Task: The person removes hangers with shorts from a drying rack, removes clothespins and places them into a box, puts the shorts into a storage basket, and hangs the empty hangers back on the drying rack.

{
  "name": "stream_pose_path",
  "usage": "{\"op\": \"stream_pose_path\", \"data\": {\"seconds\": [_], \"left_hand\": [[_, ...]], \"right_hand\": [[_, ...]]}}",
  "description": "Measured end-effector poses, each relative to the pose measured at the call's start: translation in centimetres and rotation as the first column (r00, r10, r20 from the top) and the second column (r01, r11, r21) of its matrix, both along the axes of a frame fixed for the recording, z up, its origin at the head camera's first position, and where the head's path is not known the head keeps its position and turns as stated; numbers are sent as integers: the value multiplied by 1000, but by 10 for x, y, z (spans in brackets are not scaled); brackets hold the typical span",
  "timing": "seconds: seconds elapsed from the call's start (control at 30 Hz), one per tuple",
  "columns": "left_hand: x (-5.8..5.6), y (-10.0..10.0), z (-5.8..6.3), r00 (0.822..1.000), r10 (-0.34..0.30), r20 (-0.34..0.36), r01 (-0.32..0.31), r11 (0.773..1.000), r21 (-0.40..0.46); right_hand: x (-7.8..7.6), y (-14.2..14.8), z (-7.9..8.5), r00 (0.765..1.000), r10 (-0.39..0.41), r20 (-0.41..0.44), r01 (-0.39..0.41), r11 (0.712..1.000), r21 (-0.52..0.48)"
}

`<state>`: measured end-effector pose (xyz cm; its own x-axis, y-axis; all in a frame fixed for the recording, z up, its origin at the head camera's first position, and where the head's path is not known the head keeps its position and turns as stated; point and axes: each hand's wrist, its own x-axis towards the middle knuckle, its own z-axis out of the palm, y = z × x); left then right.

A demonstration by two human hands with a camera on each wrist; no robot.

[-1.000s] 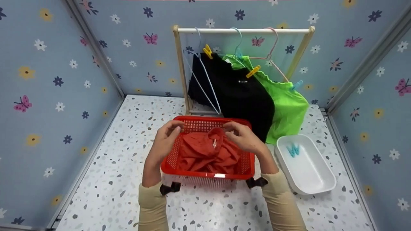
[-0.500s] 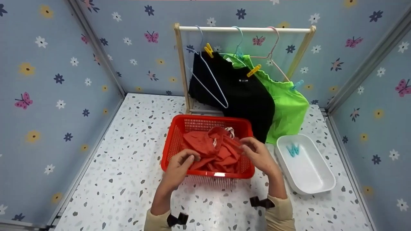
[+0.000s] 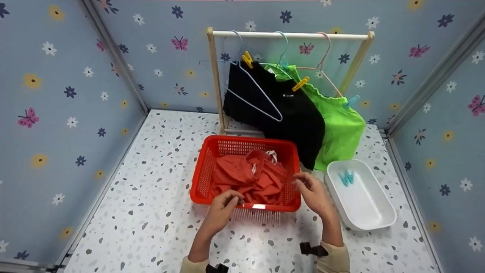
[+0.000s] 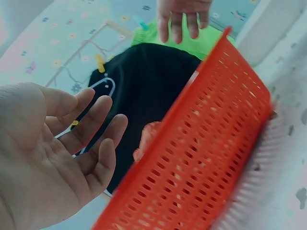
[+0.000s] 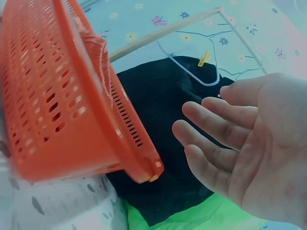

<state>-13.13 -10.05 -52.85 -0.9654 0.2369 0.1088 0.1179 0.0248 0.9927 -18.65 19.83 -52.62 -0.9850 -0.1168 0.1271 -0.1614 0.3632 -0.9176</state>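
Note:
A red perforated basket [image 3: 200,167] stands on the speckled surface with a crumpled red garment [image 3: 235,168] inside it. Over the basket's front rim hovers my left hand [image 3: 224,210], its fingers loosely bent around nothing. Beside the basket's right rim is my right hand [image 3: 313,191], likewise holding nothing. The left wrist view shows the left palm [image 4: 53,158] with relaxed fingers next to the basket wall [image 4: 206,143]. In the right wrist view the right hand's fingers [image 5: 211,129] are spread loosely, apart from the basket rim [image 5: 110,124].
Behind the basket stands a rack with a white rail [image 3: 257,34]. A bare blue hanger [image 3: 261,91] hangs on it, beside a black garment [image 3: 295,117] and a green garment [image 3: 341,129] clipped with pegs. At right, a white tub [image 3: 365,201] holds several blue clothespins [image 3: 346,178].
Both hands have drawn back from the red garment toward the front and right. The bare blue hanger has swung, its lower end moving right.

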Motion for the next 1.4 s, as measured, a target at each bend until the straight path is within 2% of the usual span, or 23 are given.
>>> {"op": "stream_pose_path", "data": {"seconds": [0.17, 0.27, 0.37, 0.5, 0.6, 0.67, 0.73, 0.83, 0.97, 1.1, 1.23, 1.33, 1.4], "left_hand": [[4, 4, -3, 998, 49, -33, -51, 996, -74], [3, 5, -7, 994, 78, -81, -88, 988, -125], [-4, 6, -21, 990, 89, -110, -107, 979, -173], [-14, 5, -37, 990, 85, -115, -108, 971, -215], [-19, 1, -36, 986, 85, -145, -122, 955, -271], [-23, -2, -32, 983, 67, -172, -122, 934, -335], [-28, -6, -26, 982, 34, -184, -111, 899, -424], [-37, -13, -16, 988, -33, -149, -55, 832, -552], [-50, -20, -2, 996, -77, -34, 36, 756, -653], [-69, -20, 13, 992, -52, 113, 117, 699, -706], [-92, -13, 26, 971, -31, 237, 204, 624, -754], [-108, -4, 38, 957, -43, 287, 262, 556, -789], [-120, 3, 45, 954, -57, 294, 281, 512, -812]], "right_hand": [[13, -3, 11, 1000, -25, 16, 25, 1000, 17], [12, 0, 3, 1000, -23, 18, 23, 1000, 21], [7, 5, -9, 1000, -17, 11, 16, 1000, 19], [8, 4, -4, 1000, -10, 6, 9, 999, 54], [6, -1, -2, 1000, 0, -16, 2, 993, 117], [0, -1, -9, 999, 18, -43, -11, 987, 160], [-3, -6, -5, 998, 41, -56, -29, 978, 205], [-10, -13, 3, 994, 89, -58, -69, 956, 284], [-22, -28, 15, 990, 139, -20, -121, 916, 382], [-40, -50, 27, 979, 175, 101, -202, 867, 456], [-62, -73, 30, 949, 183, 255, -292, 812, 505], [-81, -85, 31, 924, 198, 327, -354, 768, 533], [-93, -91, 33, 910, 217, 352, -390, 734, 556]]}}
